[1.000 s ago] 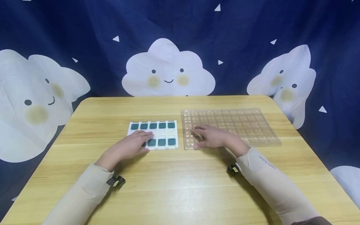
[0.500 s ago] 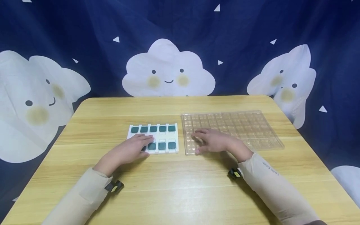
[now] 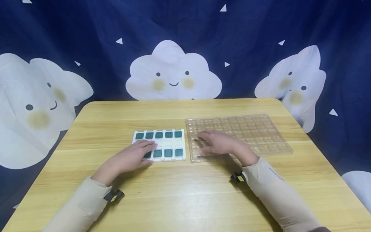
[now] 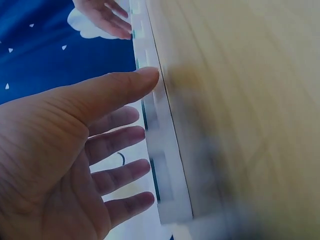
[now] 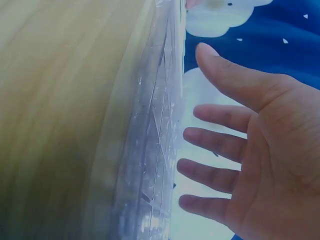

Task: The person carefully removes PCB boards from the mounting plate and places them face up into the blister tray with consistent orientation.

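A white tray (image 3: 171, 142) holding two rows of square green chips (image 3: 168, 152) lies at the middle of the table. My left hand (image 3: 131, 157) rests on its left part and hides some of the chips. The left wrist view shows the thumb (image 4: 125, 90) against the tray's near side, with spread fingertips at its upper face. Just to the right lies a clear plastic tray (image 3: 252, 132) divided into many small pockets. Over its left end, my right hand (image 3: 218, 143) is spread with nothing gripped. Its fingertips (image 5: 187, 167) look slightly apart from the clear plastic.
Both trays lie on a light wooden table (image 3: 185, 193), separated by a narrow gap. Behind the table hangs a dark blue curtain (image 3: 246, 25) with white cloud prints. Each wrist wears a small black camera, such as the left one (image 3: 114, 196).
Both trays have shifted a little toward me, the white one also slightly right. My left hand has come nearer with its tray. The right hand has stayed over the clear tray's left end.
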A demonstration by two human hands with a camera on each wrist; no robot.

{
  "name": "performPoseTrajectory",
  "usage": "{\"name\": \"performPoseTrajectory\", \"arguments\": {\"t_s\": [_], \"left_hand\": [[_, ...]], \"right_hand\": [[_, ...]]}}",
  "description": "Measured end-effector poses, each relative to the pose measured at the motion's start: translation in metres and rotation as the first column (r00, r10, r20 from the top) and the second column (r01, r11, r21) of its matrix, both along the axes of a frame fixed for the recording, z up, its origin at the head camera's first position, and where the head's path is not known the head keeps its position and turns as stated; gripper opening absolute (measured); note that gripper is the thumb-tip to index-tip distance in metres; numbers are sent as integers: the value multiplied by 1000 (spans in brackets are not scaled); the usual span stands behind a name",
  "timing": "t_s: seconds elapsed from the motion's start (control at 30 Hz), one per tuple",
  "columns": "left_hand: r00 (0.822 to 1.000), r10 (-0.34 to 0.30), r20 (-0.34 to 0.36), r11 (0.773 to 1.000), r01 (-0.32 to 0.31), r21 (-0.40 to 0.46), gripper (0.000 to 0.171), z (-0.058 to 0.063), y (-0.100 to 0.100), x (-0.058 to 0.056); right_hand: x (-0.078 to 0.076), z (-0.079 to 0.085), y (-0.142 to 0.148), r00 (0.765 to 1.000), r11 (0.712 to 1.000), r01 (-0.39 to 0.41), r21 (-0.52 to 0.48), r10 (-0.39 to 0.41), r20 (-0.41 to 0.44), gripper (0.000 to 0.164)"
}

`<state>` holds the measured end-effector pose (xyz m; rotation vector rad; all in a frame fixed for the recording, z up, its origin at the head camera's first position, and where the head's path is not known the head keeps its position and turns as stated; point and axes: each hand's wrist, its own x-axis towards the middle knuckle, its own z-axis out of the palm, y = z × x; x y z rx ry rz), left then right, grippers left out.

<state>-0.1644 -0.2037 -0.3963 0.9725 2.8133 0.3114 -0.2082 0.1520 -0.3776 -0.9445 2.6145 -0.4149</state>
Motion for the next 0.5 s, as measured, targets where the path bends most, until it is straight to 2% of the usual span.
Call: {"name": "performPoseTrajectory", "arguments": {"t_s": [0.23,0.5], "left_hand": [[1000,27,-6,999,-27,38,66,-2,-21,-1],[998,42,42,997,-44,59,68,-5,-34,-2]], "right_hand": [[4,-1,-6,996,997,-46,67,40,82,95],[6,3,-12,996,993,-42,106,34,78,88]]}}
